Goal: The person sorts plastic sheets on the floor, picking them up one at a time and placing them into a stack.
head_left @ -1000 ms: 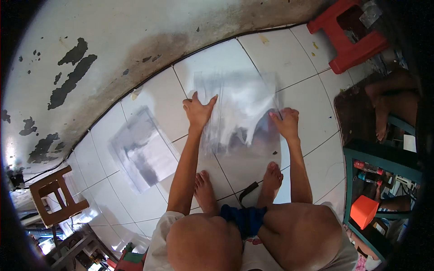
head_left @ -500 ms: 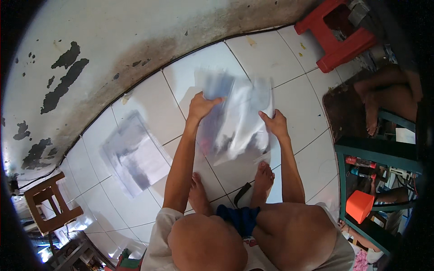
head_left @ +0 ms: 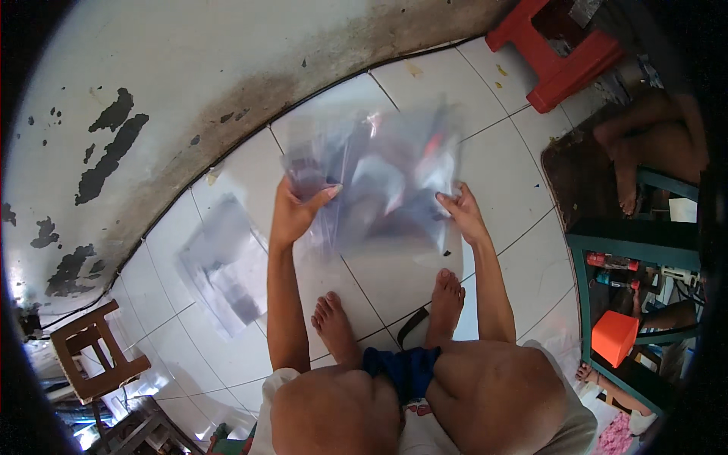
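My left hand [head_left: 296,214] grips the left edge of a bundle of clear plastic sheets [head_left: 379,182], its thumb lying over the top. At the bundle's other side, my right hand [head_left: 464,214] pinches the edge between thumb and fingers. The bundle hangs between both hands above the tiles, smeared by motion and catching bright reflections. Whether these are single sheets or bags, I cannot tell. A flat stack of similar clear plastic [head_left: 224,269] lies on the floor to the left of my left forearm.
White floor tiles [head_left: 523,178] run up to a stained, peeling wall [head_left: 182,68]. A red plastic stool [head_left: 550,61] stands at the far right, near another person's bare leg [head_left: 626,171]. A green frame [head_left: 580,296] with an orange container [head_left: 613,338] is at right; a brown stool [head_left: 87,371] at left.
My left hand has moved left, away from my right hand, spreading the plastic wider. The bundle has swung leftward. My right hand stays nearly in place, and the view has shifted slightly.
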`<action>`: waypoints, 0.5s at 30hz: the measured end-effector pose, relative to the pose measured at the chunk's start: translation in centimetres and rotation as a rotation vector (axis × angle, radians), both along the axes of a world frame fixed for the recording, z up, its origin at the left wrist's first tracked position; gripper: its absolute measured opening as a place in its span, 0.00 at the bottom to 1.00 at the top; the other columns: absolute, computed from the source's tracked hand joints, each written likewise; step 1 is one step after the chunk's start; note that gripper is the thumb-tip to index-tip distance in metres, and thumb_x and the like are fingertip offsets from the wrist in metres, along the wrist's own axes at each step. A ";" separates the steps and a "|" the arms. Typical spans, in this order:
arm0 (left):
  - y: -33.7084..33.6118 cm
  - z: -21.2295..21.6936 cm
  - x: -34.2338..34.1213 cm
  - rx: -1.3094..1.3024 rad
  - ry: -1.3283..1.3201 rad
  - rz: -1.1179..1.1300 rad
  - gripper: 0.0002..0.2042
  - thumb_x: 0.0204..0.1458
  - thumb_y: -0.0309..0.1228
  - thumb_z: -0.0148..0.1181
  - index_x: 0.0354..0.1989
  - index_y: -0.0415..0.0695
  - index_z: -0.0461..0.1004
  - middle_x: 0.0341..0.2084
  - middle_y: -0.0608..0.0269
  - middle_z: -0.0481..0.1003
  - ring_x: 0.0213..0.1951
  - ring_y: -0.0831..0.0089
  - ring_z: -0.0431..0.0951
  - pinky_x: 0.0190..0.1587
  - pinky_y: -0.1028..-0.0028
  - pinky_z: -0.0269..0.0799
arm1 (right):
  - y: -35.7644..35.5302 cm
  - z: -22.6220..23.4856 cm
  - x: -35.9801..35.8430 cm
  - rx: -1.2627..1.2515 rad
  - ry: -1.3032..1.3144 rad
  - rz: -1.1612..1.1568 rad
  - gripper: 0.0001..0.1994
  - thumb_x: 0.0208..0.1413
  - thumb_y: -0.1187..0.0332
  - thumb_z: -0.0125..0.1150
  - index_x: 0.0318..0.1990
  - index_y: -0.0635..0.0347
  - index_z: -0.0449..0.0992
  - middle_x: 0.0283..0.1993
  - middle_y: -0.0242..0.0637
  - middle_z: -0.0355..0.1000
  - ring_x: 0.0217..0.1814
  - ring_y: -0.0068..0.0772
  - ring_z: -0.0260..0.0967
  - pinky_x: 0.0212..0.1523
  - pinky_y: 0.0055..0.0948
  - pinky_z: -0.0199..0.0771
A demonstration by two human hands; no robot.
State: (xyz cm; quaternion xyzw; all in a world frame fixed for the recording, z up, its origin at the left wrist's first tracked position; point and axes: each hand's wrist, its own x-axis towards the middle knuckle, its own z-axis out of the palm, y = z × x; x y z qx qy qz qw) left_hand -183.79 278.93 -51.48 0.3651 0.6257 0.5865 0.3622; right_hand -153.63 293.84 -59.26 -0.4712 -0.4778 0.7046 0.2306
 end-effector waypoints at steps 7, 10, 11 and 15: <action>0.1 12.2 -1.7 0.199 0.214 0.248 0.12 0.43 0.22 0.69 0.36 0.35 0.75 0.27 0.62 0.78 0.30 0.75 0.77 0.37 0.77 0.73 | 4.3 15.7 -4.4 0.595 0.205 -0.011 0.19 0.55 0.70 0.62 0.51 0.65 0.64 0.44 0.40 0.72 0.41 0.27 0.71 0.38 0.28 0.74; -0.7 12.9 -2.7 0.354 0.301 0.424 0.14 0.42 0.25 0.71 0.36 0.34 0.75 0.30 0.59 0.78 0.32 0.74 0.77 0.37 0.76 0.73 | 4.5 16.5 -5.4 0.747 0.252 -0.049 0.19 0.54 0.70 0.63 0.50 0.64 0.65 0.46 0.40 0.72 0.45 0.28 0.70 0.43 0.27 0.72; -1.0 11.5 -3.1 0.307 0.198 0.423 0.15 0.41 0.26 0.72 0.36 0.34 0.75 0.32 0.58 0.78 0.34 0.72 0.77 0.40 0.75 0.73 | 4.7 16.6 -5.4 0.847 0.253 -0.077 0.18 0.53 0.70 0.64 0.50 0.64 0.66 0.46 0.39 0.72 0.47 0.29 0.69 0.46 0.26 0.71; 0.0 0.2 -3.2 0.155 0.406 0.209 0.17 0.39 0.27 0.71 0.37 0.33 0.76 0.39 0.54 0.77 0.44 0.65 0.75 0.52 0.69 0.67 | 6.5 5.8 -3.8 0.896 -0.027 0.131 0.16 0.50 0.69 0.66 0.46 0.62 0.71 0.45 0.35 0.72 0.49 0.27 0.68 0.48 0.26 0.68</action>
